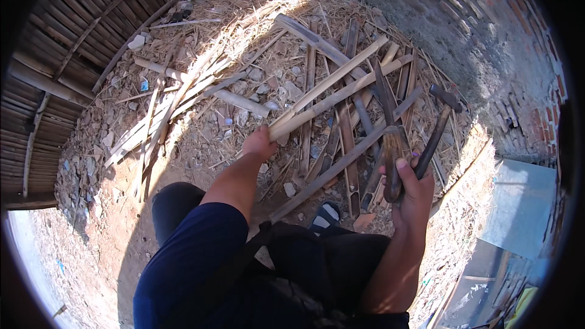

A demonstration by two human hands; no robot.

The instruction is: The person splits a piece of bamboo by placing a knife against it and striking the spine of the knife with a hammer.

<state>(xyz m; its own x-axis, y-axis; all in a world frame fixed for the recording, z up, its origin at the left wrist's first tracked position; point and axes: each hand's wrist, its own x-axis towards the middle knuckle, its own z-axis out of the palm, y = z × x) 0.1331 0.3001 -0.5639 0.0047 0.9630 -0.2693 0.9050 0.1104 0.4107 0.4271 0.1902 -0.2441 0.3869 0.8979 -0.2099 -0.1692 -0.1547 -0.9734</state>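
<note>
My left hand [259, 143] is closed around the near ends of split bamboo pieces [341, 98], which slant away to the upper right over the pile. In my right hand [413, 187] are two tools side by side. One is a large knife with a thick wooden handle [393, 164] and a dark pointed blade [384, 88] aimed away from me. The other is a hammer [436, 134], its dark head up and to the right. The knife blade crosses in front of the far part of the bamboo; whether they touch I cannot tell.
More bamboo lengths [329, 173] lie crisscrossed on rubble and shavings ahead. A bundle of pale strips [183, 100] lies to the left. A brick wall [469, 30] rises on the right, a slatted bamboo wall [67, 36] on the left. My sandalled foot [326, 216] is close to the pile.
</note>
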